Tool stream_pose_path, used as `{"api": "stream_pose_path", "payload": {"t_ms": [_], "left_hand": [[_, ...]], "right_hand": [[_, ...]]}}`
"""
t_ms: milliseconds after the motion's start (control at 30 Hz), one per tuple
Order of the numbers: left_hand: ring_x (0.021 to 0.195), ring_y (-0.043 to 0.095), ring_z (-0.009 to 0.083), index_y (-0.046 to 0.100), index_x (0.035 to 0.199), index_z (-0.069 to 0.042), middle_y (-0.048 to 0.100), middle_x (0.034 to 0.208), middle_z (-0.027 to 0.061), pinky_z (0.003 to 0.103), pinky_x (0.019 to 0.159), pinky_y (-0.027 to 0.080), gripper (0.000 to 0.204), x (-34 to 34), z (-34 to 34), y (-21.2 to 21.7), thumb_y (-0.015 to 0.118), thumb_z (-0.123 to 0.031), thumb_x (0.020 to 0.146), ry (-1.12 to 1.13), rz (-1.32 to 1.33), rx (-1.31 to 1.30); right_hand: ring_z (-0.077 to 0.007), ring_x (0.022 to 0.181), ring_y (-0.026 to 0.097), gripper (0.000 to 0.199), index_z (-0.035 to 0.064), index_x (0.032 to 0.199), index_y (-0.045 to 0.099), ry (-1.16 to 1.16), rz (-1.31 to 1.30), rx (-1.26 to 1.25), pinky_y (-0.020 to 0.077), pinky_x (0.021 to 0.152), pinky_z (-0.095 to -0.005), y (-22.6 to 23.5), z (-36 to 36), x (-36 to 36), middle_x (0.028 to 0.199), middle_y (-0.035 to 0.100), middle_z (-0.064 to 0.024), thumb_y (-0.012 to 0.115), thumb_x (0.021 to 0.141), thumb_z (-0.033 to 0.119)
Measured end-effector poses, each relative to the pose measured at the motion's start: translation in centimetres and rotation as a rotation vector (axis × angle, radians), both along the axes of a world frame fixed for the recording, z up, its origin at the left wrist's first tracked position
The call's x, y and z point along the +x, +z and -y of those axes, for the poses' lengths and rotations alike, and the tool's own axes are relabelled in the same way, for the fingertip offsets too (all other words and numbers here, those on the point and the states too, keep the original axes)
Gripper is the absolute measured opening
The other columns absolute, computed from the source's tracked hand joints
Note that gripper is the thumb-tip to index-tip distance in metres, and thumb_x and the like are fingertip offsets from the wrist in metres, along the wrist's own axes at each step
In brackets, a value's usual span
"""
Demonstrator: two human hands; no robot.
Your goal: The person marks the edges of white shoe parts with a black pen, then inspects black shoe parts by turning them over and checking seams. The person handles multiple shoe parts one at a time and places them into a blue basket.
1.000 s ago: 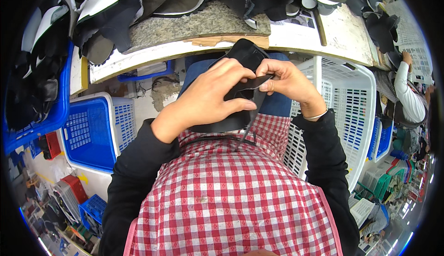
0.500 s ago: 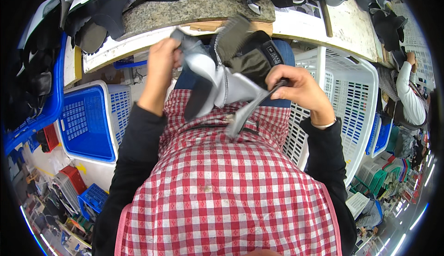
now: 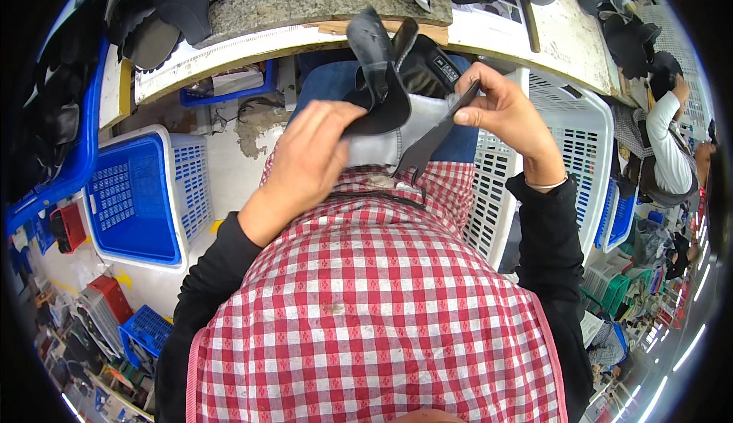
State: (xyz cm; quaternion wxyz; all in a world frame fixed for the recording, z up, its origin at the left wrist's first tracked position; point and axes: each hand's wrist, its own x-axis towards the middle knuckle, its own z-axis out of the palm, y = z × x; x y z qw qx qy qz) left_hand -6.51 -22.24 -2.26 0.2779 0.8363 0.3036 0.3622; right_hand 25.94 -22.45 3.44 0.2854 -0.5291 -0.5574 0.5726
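A shoe upper (image 3: 434, 121) of black and grey pieces, with a pale grey lining, is held above my lap. My right hand (image 3: 508, 114) pinches its dark edge at the right between thumb and fingers. On the other side, my left hand (image 3: 305, 156) closes over the left end of the upper, its fingertips partly hidden behind the material. A curled black strip stands up at the far end, and a dark tongue-like part with a small label lies beside it. The lower dark edge hangs toward the apron.
A white worktable (image 3: 489, 33) with a stone slab (image 3: 321, 9) and more dark shoe pieces stretches ahead. A blue-lined basket (image 3: 134, 201) stands at left, a white basket (image 3: 569, 148) at right. A person in white sleeves (image 3: 660, 121) works at far right.
My left hand has come down and nearer from the far left, onto the upper's left end. The upper has been turned and folded, its flaps now bunched. My right hand has shifted slightly up and right.
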Motion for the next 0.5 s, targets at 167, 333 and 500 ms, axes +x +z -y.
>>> {"api": "stream_pose_path", "payload": {"t_ms": [167, 333, 500], "left_hand": [[0.078, 0.075, 0.0230, 0.076, 0.098, -0.002, 0.076, 0.092, 0.0091, 0.032, 0.070, 0.059, 0.018, -3.4, -3.2, 2.7, 0.073, -0.020, 0.098, 0.236, 0.079, -0.473], [0.077, 0.076, 0.0246, 0.074, 0.109, 0.005, 0.078, 0.093, 0.0160, 0.036, 0.075, 0.060, 0.045, -6.0, -5.7, 0.9, 0.079, -0.037, 0.093, 0.341, 0.038, -1.085], [0.108, 0.061, 0.0343, 0.062, 0.121, -0.003, 0.064, 0.114, 0.0147, 0.045, 0.089, 0.051, 0.044, -1.2, -3.5, -0.4, 0.081, -0.017, 0.083, 0.561, -0.348, 0.427]], "right_hand": [[-0.0130, 0.082, 0.053, 0.040, 0.0070, 0.094, 0.057, 0.133, 0.311, 0.305, 0.0467, 0.073, -0.0300, 1.9, 2.0, -2.2, 0.090, 0.055, 0.0009, 0.090, 0.073, 0.004], [-0.0195, 0.083, 0.054, 0.046, 0.0060, 0.092, 0.053, 0.249, 0.296, 0.474, 0.0462, 0.074, -0.0331, 1.8, 2.1, -5.0, 0.088, 0.052, -0.0031, 0.092, 0.068, 0.004], [-0.0206, 0.085, 0.052, 0.046, 0.0060, 0.091, 0.052, 0.130, 0.276, 0.267, 0.0452, 0.077, -0.0326, 0.3, 1.0, -5.3, 0.087, 0.051, -0.0025, 0.092, 0.068, 0.004]]}}
